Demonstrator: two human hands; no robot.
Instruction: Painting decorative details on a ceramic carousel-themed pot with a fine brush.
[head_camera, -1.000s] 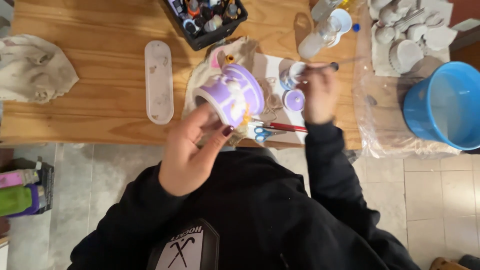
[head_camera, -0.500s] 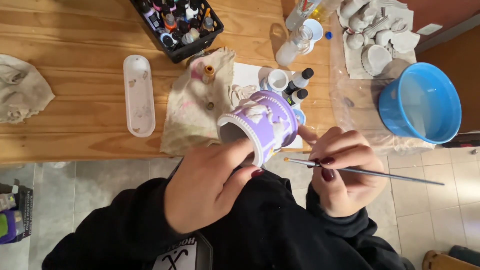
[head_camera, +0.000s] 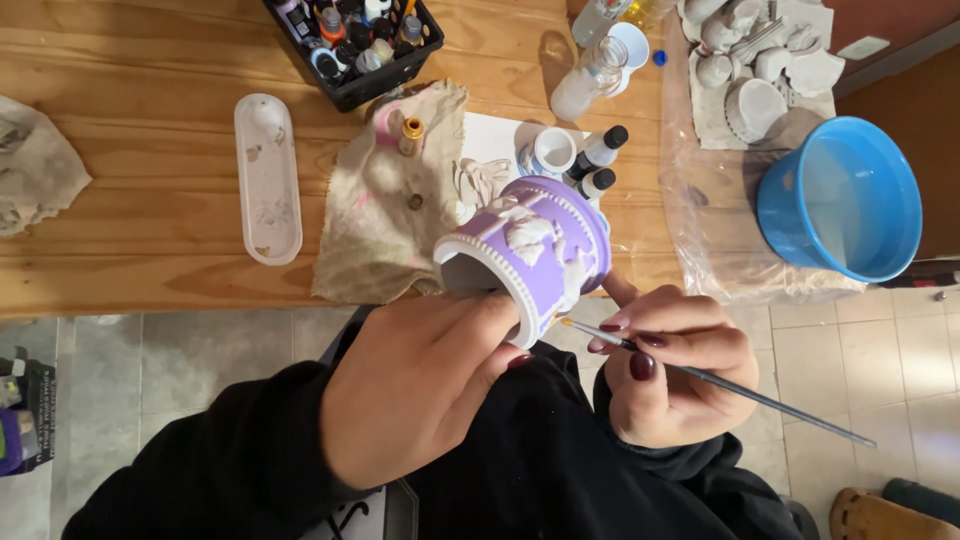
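Note:
My left hand (head_camera: 420, 385) grips a purple ceramic pot (head_camera: 535, 250) with white raised figures, tipped on its side over the table's front edge, its open mouth facing left. My right hand (head_camera: 675, 365) pinches a thin paintbrush (head_camera: 720, 383). The brush tip touches the pot's lower rim, and the handle runs off to the lower right. Both hands are close to my body in black sleeves.
On the wooden table (head_camera: 150, 160) lie a stained cloth (head_camera: 385, 200), a white oblong palette (head_camera: 267, 175), a black crate of paint bottles (head_camera: 355, 40), small bottles (head_camera: 600, 150) and a crumpled rag (head_camera: 35, 165). At right stand a blue bucket (head_camera: 845, 195) and unpainted white ceramics (head_camera: 755, 60).
The pot has come off the table toward my body. My right hand moved from the paint pots down to the pot's rim with the brush, and the view has drawn closer.

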